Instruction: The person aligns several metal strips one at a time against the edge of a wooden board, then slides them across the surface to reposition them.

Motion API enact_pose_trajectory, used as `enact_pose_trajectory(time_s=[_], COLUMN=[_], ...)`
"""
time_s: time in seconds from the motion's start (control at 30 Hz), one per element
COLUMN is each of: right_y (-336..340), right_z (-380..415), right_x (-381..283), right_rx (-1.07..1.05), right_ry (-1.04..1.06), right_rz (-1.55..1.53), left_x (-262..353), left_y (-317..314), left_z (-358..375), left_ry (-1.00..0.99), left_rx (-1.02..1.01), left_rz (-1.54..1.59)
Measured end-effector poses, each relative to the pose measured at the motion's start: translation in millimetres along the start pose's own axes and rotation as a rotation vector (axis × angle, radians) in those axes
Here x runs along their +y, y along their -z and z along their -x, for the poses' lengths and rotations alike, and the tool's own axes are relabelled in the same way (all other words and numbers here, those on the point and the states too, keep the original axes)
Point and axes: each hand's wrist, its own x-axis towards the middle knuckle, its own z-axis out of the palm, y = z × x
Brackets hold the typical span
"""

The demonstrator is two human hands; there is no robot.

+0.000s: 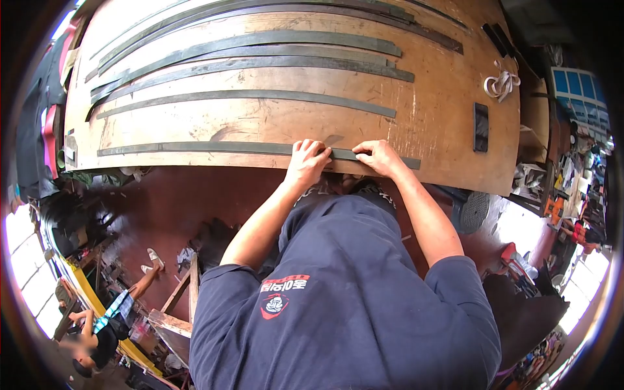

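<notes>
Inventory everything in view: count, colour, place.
Flat wooden table: one, brown, ahead.
Long flat strip: one, dark grey, near edge.
Other flat strips: several, dark grey, farther across.
Small rectangular slab: one, black, table right.
Looped cord: one, white, beyond that.
Narrow bars: two, black, table's far right.
Apparent round stool: one, grey, below right.
Another person: one, blue clothing, lower left.
Clutter: uncountable, mixed, edges.
Own shirt: one, navy, bottom.
Left hand, right hand: two, bare, on near strip.

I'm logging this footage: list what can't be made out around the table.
Head view:
Parts of the nearest strip: hidden under the left hand and right hand.
Far edge of the table: cut off by the picture's top.
Details on the dark flat object: too small.
</notes>
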Motion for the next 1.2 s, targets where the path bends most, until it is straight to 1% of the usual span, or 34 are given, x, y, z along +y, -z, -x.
enact_pose_trajectory(time_s=[0.27, 0.33, 0.47, 0.67, 0.77, 0.83, 0.87, 0.93, 1.0, 1.1, 1.17, 1.2], right_y=[-2.4, -1.8, -1.4, -2.3, -2.1, -1.4, -1.0, -3.7, -3.1, 2.8, 8.1, 11.5], right_z=[-0.3, 0.7, 0.9, -1.5, 1.3, 1.5, 0.0, 0.3, 0.5, 1.2, 5.9, 7.6], right_x=[2.1, 0.5, -0.2, 3.6, -1.2, -3.3, -3.1, 0.1, -0.5, -6.1, -12.1, -8.3], right_rx=[0.017, 0.025, 0.026, 0.024, 0.028, 0.05, 0.048, 0.049, 0.041, 0.023, -0.027, -0.046], right_ry=[-0.014, -0.005, 0.006, 0.018, 0.053, 0.04, 0.048, 0.067, 0.072, 0.129, 0.038, 0.027], right_rz=[0.015, 0.029, 0.059, 0.047, 0.044, 0.129, 0.138, 0.105, 0.1, 0.138, 0.019, 0.002], left_x=[6.2, 6.2, 6.3, 2.2, 4.0, 5.2, 5.8, 11.9, 24.9, 24.3, 21.0, 22.9], left_y=[-7.5, -7.8, -6.5, -8.7, -6.8, -4.9, -5.5, -9.2, -14.3, -29.3, -33.5, -32.4], left_z=[-5.2, -4.8, -6.3, -9.1, -9.1, -10.4, -10.9, -9.1, -9.5, -5.5, -1.5, -0.5], left_ry=[0.021, 0.044, 0.036, -0.059, -0.041, -0.033, -0.029, -0.07, -0.037, -0.017, -0.03, -0.019], left_rx=[-0.008, -0.067, -0.075, -0.027, -0.071, -0.118, -0.107, -0.135, -0.103, -0.05, 0.001, 0.005], left_rz=[0.003, 0.008, 0.003, 0.017, 0.014, -0.004, -0.007, -0.041, 0.003, -0.039, -0.045, -0.055])
